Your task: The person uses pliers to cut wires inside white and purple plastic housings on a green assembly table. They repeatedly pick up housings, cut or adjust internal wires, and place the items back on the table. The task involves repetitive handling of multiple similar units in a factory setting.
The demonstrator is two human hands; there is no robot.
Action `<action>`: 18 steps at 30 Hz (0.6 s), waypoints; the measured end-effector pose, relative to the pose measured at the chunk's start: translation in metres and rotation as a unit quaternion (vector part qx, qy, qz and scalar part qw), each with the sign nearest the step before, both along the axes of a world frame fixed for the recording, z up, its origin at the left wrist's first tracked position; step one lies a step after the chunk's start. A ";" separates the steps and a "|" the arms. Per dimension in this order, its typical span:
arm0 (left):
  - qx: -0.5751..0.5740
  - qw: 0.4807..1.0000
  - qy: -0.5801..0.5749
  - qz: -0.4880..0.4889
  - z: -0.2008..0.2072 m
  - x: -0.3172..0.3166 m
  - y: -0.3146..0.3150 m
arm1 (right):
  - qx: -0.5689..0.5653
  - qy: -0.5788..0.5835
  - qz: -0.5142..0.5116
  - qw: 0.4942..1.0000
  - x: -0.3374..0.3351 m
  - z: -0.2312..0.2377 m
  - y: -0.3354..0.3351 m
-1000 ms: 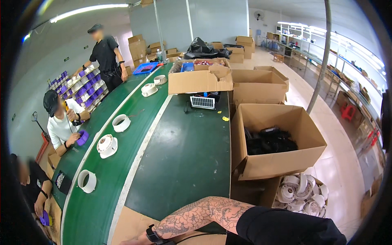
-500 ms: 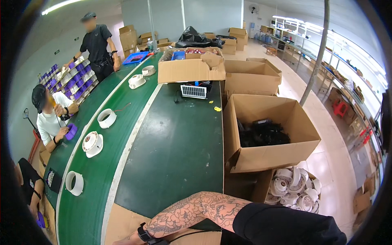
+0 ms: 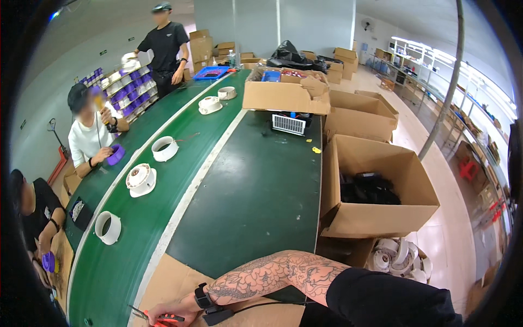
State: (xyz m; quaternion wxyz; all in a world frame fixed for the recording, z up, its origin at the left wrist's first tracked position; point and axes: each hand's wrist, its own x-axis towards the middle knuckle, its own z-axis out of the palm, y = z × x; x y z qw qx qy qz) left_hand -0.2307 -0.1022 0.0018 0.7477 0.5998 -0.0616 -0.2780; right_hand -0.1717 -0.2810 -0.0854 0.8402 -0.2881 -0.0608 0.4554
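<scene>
My right arm, tattooed and with a black wristband, reaches in from the lower right. At the lower edge, my right hand (image 3: 173, 312) is closed around pliers with red-and-black handles (image 3: 173, 318); their dark, narrow jaws point left. The hand is over a flat cardboard sheet (image 3: 174, 275) on the bench, beside the belt. Nearest on the green belt is a white ring (image 3: 116, 231); a white round housing (image 3: 140, 180) and another white ring with a thin red wire (image 3: 164, 149) follow farther along. My left hand is out of view.
Three co-workers are along the left side; one handles a purple ring (image 3: 115, 155). An open carton (image 3: 384, 220) with black items borders the bench's right edge, above a box of white parts (image 3: 400, 256). A small solar panel (image 3: 289, 124) is at the bench's far end.
The view has swung left, so the scene sits farther right. My right hand and the pliers now show at the lower edge. The far co-worker's hand is now at a white object atop the rack.
</scene>
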 end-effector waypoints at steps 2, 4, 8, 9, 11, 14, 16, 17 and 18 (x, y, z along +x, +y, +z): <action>-0.001 1.000 0.005 -0.008 -0.003 0.003 0.013 | 0.073 -0.023 -0.024 0.997 -0.026 0.040 0.005; -0.022 0.999 0.019 -0.028 -0.002 0.006 0.008 | 0.081 -0.033 -0.063 0.994 -0.059 0.079 -0.002; -0.072 0.997 0.001 -0.010 -0.016 0.021 0.015 | -0.005 -0.055 -0.088 0.995 -0.047 0.064 -0.008; -0.106 0.994 0.012 -0.014 -0.025 0.029 0.022 | -0.033 -0.086 -0.098 0.991 -0.044 0.068 -0.014; -0.114 0.993 0.026 0.009 -0.016 0.027 0.021 | -0.198 -0.219 -0.141 0.945 -0.040 0.100 -0.027; -0.126 0.991 0.041 0.014 -0.015 0.023 0.017 | -0.316 -0.421 -0.243 0.815 -0.003 0.102 -0.058; -0.126 0.991 0.041 0.014 -0.017 0.026 0.022 | -0.441 -0.451 -0.280 0.723 0.025 0.110 -0.074; -0.127 0.991 0.041 0.011 -0.018 0.027 0.023 | -0.524 -0.476 -0.299 0.640 0.037 0.120 -0.082; -0.130 0.991 0.043 -0.004 -0.019 0.027 0.021 | -0.613 -0.504 -0.272 0.544 0.054 0.119 -0.100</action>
